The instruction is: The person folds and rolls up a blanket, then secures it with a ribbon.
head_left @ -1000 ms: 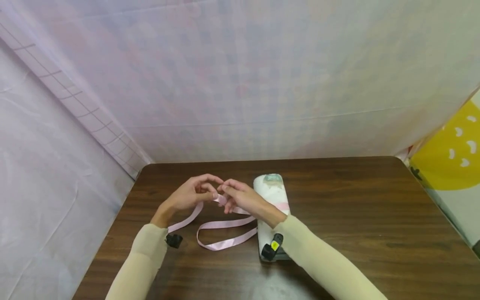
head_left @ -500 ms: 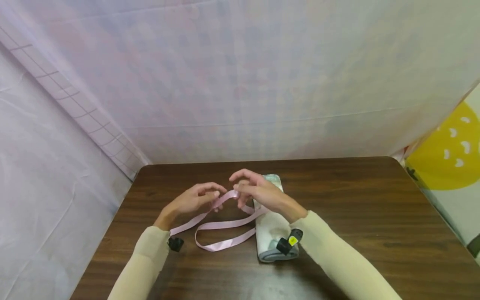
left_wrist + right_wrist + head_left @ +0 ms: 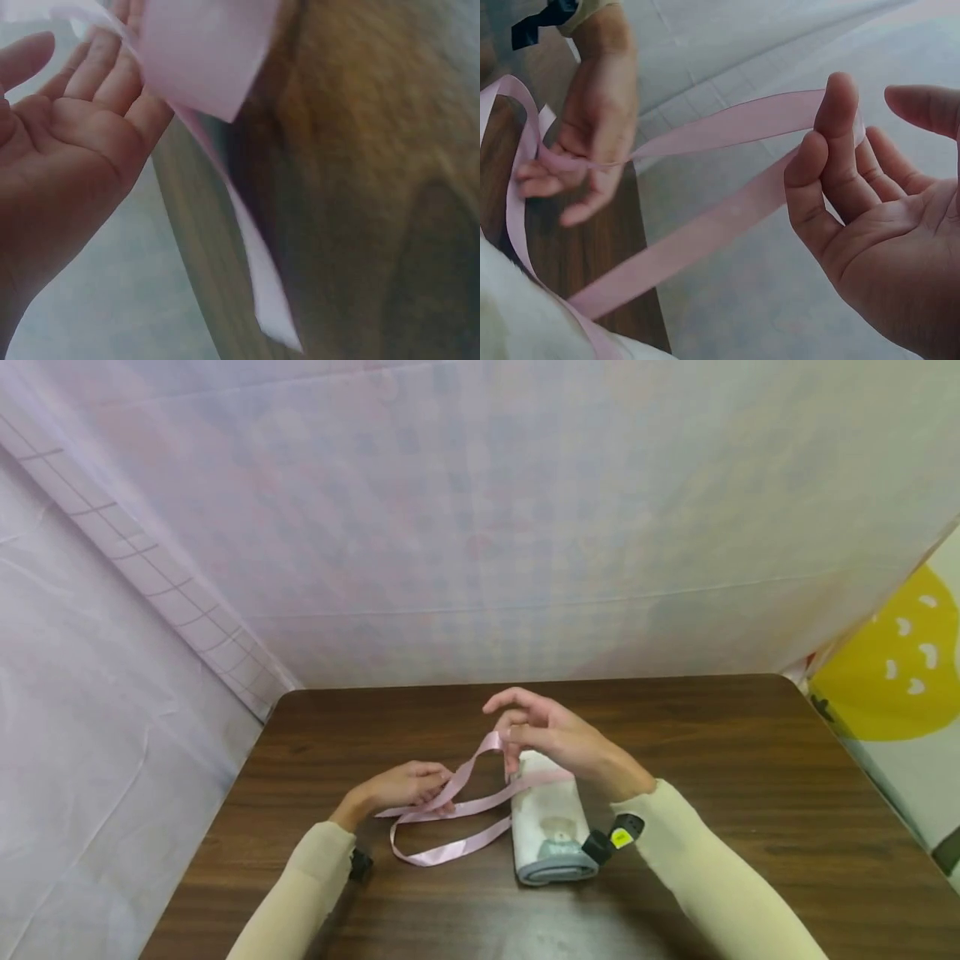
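- Far left, out past the left hand: pale hanging cloth (image 3: 75, 710), creased.
- Just behind the left hand, on the person's side: cream left sleeve (image 3: 292, 868); small black device (image 3: 361, 864) at its cuff, inner side.
- Left hand (image 3: 411, 783): slack, no clenching. Its wrist view shows palm and outstretched fingers, thumb apart, ribbon crossing at the fingers; fingertips cut off there.
- Pink ribbon (image 3: 467, 808): satiny, mostly between the two hands. One free end (image 3: 388, 812) pokes out by the left hand's fingers, hanging down in that wrist view. A strip climbs from left hand to right. Another runs from near the left hand toward the roll. A wide loop (image 3: 435, 858) lies nearer the person than either hand.
- Under both hands: dark brown wood-grain table (image 3: 690, 752). Beyond them, a pale checked backdrop (image 3: 480, 543), faintly pink.
- White cloth roll (image 3: 547, 822): on the table, right of the left hand, below and slightly left of the right hand. Grey edging at the near end, printed animal figure; ribbon across its upper part.
- Right hand (image 3: 558, 733): raised, grasping the ribbon; bent fingers hook it, one finger lifted clear.
- Behind the right hand: black band with yellow patch (image 3: 622, 837), then cream right sleeve (image 3: 720, 868).
- Far right, well apart from the right hand: yellow print (image 3: 892, 668) with white marks.
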`<action>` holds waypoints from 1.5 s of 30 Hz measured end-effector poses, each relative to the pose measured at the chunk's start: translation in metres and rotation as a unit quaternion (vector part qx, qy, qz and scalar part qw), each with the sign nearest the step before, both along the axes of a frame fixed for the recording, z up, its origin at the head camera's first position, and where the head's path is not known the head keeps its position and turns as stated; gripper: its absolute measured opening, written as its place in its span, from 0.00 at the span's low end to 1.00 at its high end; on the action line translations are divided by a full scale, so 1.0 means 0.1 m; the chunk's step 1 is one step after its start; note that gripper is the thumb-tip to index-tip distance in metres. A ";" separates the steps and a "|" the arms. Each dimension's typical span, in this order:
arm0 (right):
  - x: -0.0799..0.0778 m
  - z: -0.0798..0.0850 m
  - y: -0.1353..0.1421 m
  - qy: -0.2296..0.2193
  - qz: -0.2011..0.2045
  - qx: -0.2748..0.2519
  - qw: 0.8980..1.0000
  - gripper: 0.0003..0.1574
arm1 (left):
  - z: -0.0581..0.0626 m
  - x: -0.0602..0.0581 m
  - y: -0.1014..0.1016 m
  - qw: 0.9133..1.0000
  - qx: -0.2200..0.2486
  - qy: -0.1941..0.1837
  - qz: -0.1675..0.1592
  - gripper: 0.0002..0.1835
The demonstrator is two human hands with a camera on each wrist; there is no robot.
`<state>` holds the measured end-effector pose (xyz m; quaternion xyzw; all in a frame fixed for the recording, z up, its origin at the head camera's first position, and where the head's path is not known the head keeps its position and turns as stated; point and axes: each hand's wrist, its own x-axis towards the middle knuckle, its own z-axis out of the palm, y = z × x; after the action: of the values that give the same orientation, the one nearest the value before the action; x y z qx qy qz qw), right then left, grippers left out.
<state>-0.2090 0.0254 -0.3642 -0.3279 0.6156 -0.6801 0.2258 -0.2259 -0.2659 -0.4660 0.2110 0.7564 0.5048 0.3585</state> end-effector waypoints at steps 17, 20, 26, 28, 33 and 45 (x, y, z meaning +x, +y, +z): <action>0.16 0.04 1.01 0.078 0.092 -0.097 0.988 0.25 | -0.12 -0.02 -0.04 0.999 -0.017 0.028 0.030 0.16; 0.20 -0.02 1.21 0.084 0.076 -0.086 0.990 0.26 | -0.12 -0.01 -0.04 0.999 -0.017 0.039 0.030 0.16; 0.25 -0.21 1.59 0.092 0.053 -0.108 0.988 0.31 | -0.11 0.01 -0.03 0.998 -0.023 0.046 0.024 0.16; 0.27 -0.28 1.71 0.088 0.048 -0.116 0.988 0.31 | -0.12 0.01 -0.02 0.998 -0.025 0.048 0.022 0.16; 0.32 -0.45 1.97 0.076 0.034 -0.134 0.988 0.30 | -0.12 0.02 0.00 0.997 -0.035 0.073 0.016 0.16; 0.43 -0.87 2.48 -0.010 -0.122 0.031 0.992 0.22 | -0.14 0.03 0.02 0.994 -0.052 0.096 0.010 0.16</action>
<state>-0.1660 0.2730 -0.4514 -0.2364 0.6691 -0.6866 0.1579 -0.2225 -0.2636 -0.4803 0.2316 0.8145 0.4462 0.2897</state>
